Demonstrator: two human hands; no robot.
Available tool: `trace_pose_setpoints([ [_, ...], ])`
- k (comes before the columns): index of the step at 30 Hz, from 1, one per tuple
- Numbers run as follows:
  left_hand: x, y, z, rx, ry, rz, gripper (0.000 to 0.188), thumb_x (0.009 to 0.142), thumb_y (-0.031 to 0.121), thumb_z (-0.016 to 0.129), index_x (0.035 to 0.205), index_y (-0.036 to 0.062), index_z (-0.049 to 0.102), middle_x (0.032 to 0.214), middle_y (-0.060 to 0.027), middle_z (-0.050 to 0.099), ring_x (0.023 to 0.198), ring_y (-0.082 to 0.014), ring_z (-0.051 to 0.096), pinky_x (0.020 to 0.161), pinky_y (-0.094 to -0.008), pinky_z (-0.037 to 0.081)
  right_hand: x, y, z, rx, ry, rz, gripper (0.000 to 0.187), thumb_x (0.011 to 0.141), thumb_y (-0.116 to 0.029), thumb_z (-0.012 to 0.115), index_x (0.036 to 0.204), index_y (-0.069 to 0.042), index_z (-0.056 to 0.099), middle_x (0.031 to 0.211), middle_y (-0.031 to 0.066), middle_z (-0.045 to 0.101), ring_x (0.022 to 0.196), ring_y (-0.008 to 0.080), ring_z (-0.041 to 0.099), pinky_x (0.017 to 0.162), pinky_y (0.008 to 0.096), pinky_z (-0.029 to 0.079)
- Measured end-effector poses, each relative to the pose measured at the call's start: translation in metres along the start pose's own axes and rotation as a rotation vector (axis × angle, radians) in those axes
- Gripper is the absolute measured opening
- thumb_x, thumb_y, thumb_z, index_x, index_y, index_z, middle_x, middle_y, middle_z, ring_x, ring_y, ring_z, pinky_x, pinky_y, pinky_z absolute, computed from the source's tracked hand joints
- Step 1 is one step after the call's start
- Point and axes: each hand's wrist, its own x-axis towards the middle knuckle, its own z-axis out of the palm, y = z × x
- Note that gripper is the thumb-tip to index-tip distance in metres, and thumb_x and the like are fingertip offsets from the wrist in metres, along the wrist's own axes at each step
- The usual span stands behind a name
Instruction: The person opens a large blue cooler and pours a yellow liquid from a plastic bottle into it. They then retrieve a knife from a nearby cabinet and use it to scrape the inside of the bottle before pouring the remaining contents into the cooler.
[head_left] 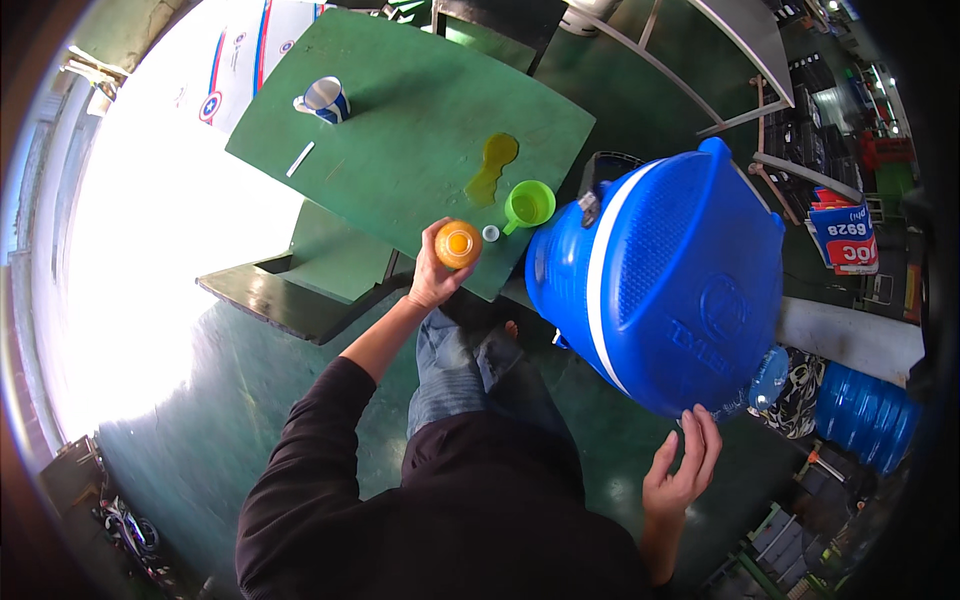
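Note:
My left hand [434, 272] is wrapped round a bottle with orange contents [458, 244], held over the near edge of the green table [420, 120] and seen from above. Beside it on the table lies a small whitish bottle cap [490, 233]. A light green plastic cup with a handle [530, 203] stands just past the cap. Behind the cup a yellowish liquid puddle [493, 168] spreads on the tabletop. Fingers apart and holding nothing, my right hand [683, 465] is raised by the lower rim of a large blue water cooler jug [690, 280]; whether a fingertip touches it I cannot tell.
A blue and white mug [325, 100] and a short white strip [300, 159] are toward the table's far left. The blue jug, with its tap [590, 208] facing the table, bulks up on my right. A dark bench [290, 300] stands at the left.

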Motion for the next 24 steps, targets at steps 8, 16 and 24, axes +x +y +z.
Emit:
trace_pose_setpoints([
  [8,0.009,-0.036,0.009,-0.018,0.008,0.004,0.076,0.071,0.019,0.081,0.129,0.0022,0.036,0.114,-0.0192,0.056,0.105,-0.0376,0.059,0.091,-0.0404,0.048,-0.008,-0.014,0.004,-0.055,-0.068,0.047,0.025,0.09,0.001,0.05,0.114,0.006,0.057,0.116,0.0215,0.053,0.104,0.0354,0.058,0.084,0.0426,0.052],
  [16,0.016,-0.042,0.014,0.041,0.015,0.045,0.081,0.07,0.016,0.082,0.131,0.0,0.031,0.112,-0.0181,0.059,0.104,-0.0327,0.061,0.093,-0.0392,0.047,-0.016,-0.026,0.002,0.018,-0.056,0.156,0.027,0.091,0.001,0.05,0.117,0.006,0.056,0.116,0.0203,0.056,0.105,0.0317,0.059,0.085,0.0401,0.05],
  [24,0.017,-0.016,-0.009,0.159,-0.039,0.141,0.103,0.067,0.023,0.086,0.144,0.0017,0.021,0.145,-0.0205,0.029,0.136,-0.035,0.032,0.114,-0.0416,0.026,-0.05,-0.006,0.014,1.09,0.016,1.251,0.032,0.096,-0.017,0.052,0.124,-0.001,0.054,0.114,0.0121,0.059,0.1,0.0224,0.06,0.076,0.033,0.051],
])
